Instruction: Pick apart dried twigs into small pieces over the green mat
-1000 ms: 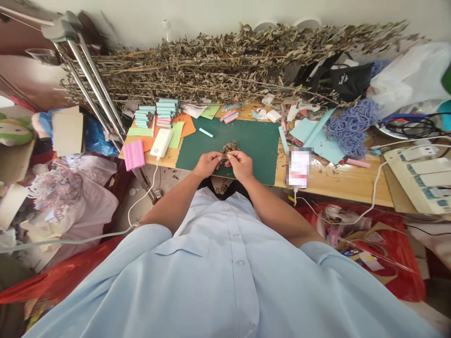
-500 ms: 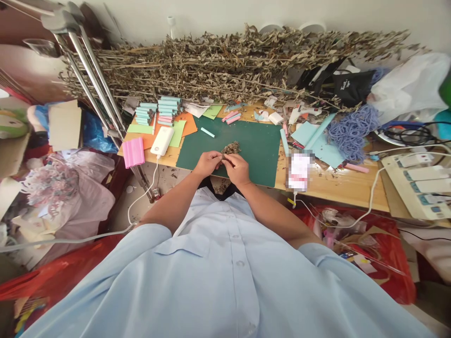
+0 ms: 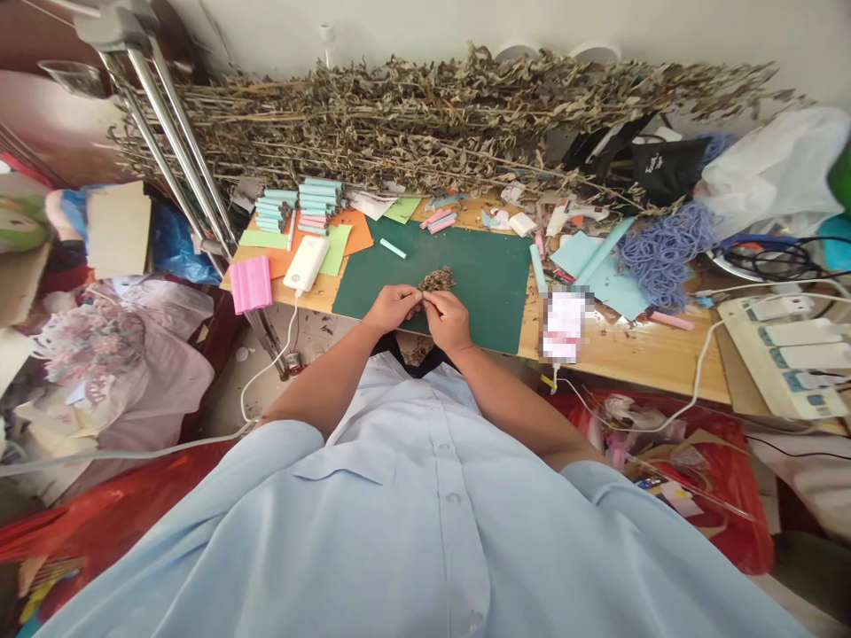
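My left hand [image 3: 394,307] and my right hand [image 3: 448,320] meet over the front edge of a green cutting mat [image 3: 492,283]. Both are closed, thumbs and fingertips pinched together. Whatever sits between the fingertips is too small and hidden to name. Just beyond them lies a small heap of crumbled dried leaves [image 3: 437,279] on the mat. Farther back on the mat rests a light-blue paper tube [image 3: 393,249]. Pink and blue tubes [image 3: 439,221] lie at the mat's back edge.
Bundles of dried leafy stalks [image 3: 399,124] line the back. Left of the mat are stacked blue tubes [image 3: 320,197], a white power bank [image 3: 307,264] and pink paper [image 3: 251,283]. To the right are a blurred-out phone [image 3: 564,328], purple cord [image 3: 668,252] and a power strip [image 3: 784,354].
My hands stay pinched together in nearly the same spot, with only a slight shift of the fingers. The view has moved a little; the things on the table lie as before.
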`<action>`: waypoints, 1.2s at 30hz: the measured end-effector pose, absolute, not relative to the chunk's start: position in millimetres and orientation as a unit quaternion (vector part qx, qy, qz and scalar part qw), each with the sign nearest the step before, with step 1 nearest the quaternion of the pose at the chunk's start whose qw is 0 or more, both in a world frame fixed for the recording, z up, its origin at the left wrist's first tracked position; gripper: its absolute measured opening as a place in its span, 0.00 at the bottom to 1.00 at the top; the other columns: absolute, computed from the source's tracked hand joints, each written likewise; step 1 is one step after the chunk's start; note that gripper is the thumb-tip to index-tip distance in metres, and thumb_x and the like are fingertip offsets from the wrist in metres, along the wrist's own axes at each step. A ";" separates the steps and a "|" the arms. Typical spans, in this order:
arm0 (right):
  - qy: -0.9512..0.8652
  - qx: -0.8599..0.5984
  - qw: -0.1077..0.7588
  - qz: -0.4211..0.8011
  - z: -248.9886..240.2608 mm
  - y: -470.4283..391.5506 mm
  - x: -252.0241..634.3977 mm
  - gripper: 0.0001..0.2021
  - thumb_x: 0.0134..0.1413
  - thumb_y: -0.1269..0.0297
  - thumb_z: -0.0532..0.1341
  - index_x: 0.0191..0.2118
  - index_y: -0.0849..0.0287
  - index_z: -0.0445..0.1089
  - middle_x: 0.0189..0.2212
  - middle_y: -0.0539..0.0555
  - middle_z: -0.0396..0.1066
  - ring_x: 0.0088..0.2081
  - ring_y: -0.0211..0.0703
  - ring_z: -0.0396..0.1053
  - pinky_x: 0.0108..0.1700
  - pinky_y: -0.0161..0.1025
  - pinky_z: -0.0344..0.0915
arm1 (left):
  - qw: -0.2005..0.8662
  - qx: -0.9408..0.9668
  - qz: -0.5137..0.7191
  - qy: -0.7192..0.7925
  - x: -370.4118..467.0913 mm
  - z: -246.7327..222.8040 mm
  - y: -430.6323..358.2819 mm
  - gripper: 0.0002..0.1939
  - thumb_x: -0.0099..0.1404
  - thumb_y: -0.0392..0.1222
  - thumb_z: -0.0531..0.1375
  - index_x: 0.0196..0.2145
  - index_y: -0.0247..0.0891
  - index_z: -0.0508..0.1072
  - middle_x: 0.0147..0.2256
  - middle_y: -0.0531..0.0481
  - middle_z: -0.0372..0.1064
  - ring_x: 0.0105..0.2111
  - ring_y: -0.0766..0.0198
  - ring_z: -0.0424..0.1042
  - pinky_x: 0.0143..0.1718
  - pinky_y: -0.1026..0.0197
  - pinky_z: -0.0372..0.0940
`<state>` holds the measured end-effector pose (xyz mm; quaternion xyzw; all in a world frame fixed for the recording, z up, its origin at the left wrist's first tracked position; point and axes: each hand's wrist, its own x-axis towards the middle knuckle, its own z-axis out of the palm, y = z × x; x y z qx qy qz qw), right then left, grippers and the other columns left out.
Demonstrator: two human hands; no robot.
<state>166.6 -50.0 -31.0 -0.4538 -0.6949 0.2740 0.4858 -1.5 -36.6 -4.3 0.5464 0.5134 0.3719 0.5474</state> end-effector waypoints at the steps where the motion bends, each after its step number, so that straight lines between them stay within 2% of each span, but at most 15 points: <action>1: -0.696 -0.454 0.487 0.269 -31.1 -50.1 166.3 0.14 0.69 0.59 0.56 0.47 0.52 0.80 0.44 0.58 0.79 0.48 0.49 0.76 0.56 0.49 0.74 | 0.551 0.540 0.377 0.513 -1.4 -4.6 -36.3 0.18 0.65 0.53 0.64 0.29 0.35 0.77 0.19 0.53 0.64 0.20 0.71 0.61 0.23 0.66 0.56; 5: -0.698 -0.453 0.491 0.257 -33.2 -50.7 165.0 0.13 0.67 0.57 0.60 0.50 0.52 0.79 0.46 0.59 0.79 0.49 0.50 0.77 0.56 0.50 0.75 | 0.546 0.525 0.389 0.524 0.0 -3.0 -36.3 0.17 0.65 0.52 0.64 0.28 0.34 0.76 0.17 0.55 0.62 0.19 0.72 0.59 0.22 0.67 0.53; 13: -0.681 -0.463 0.496 0.276 -39.1 -49.2 166.0 0.16 0.70 0.58 0.54 0.49 0.52 0.80 0.44 0.58 0.79 0.47 0.49 0.77 0.55 0.50 0.75 | 0.558 0.535 0.375 0.512 -0.5 -0.1 -35.7 0.17 0.64 0.52 0.65 0.30 0.34 0.78 0.22 0.51 0.68 0.20 0.72 0.61 0.22 0.67 0.55; 19: -0.685 -0.442 0.499 0.294 -40.3 -49.3 166.6 0.16 0.71 0.59 0.54 0.49 0.52 0.79 0.44 0.57 0.79 0.46 0.47 0.77 0.53 0.47 0.76 | 0.574 0.529 0.373 0.502 -2.8 2.4 -35.9 0.16 0.62 0.52 0.66 0.32 0.33 0.79 0.23 0.50 0.70 0.20 0.72 0.62 0.22 0.66 0.55; 23: -0.671 -0.461 0.501 0.295 -37.0 -51.2 165.6 0.13 0.68 0.60 0.57 0.46 0.54 0.80 0.43 0.57 0.80 0.44 0.47 0.78 0.52 0.47 0.76 | 0.559 0.528 0.374 0.519 -2.6 2.3 -36.6 0.14 0.62 0.49 0.65 0.31 0.33 0.78 0.22 0.51 0.69 0.19 0.72 0.62 0.22 0.67 0.56; 29: -0.624 -0.509 0.496 0.324 -34.3 -52.2 166.9 0.08 0.59 0.60 0.63 0.36 0.55 0.78 0.31 0.53 0.79 0.34 0.45 0.76 0.43 0.44 0.77 | 0.536 0.540 0.366 0.535 -0.2 -0.9 -37.1 0.10 0.63 0.44 0.63 0.30 0.33 0.76 0.20 0.54 0.66 0.19 0.72 0.61 0.23 0.67 0.56; 33: -0.537 -0.521 0.512 0.421 -36.3 -48.9 167.5 0.11 0.60 0.55 0.63 0.38 0.56 0.77 0.26 0.50 0.77 0.27 0.42 0.75 0.34 0.40 0.76 | 0.546 0.511 0.378 0.546 0.8 -0.9 -35.5 0.11 0.63 0.45 0.63 0.30 0.34 0.74 0.23 0.52 0.68 0.19 0.73 0.60 0.21 0.67 0.55; 36: -0.497 -0.522 0.530 0.447 -37.9 -46.3 165.8 0.15 0.60 0.51 0.64 0.43 0.57 0.78 0.31 0.52 0.79 0.28 0.43 0.76 0.34 0.41 0.78 | 0.532 0.547 0.351 0.542 1.0 0.2 -35.7 0.12 0.64 0.46 0.63 0.31 0.33 0.76 0.23 0.53 0.68 0.20 0.72 0.62 0.23 0.67 0.57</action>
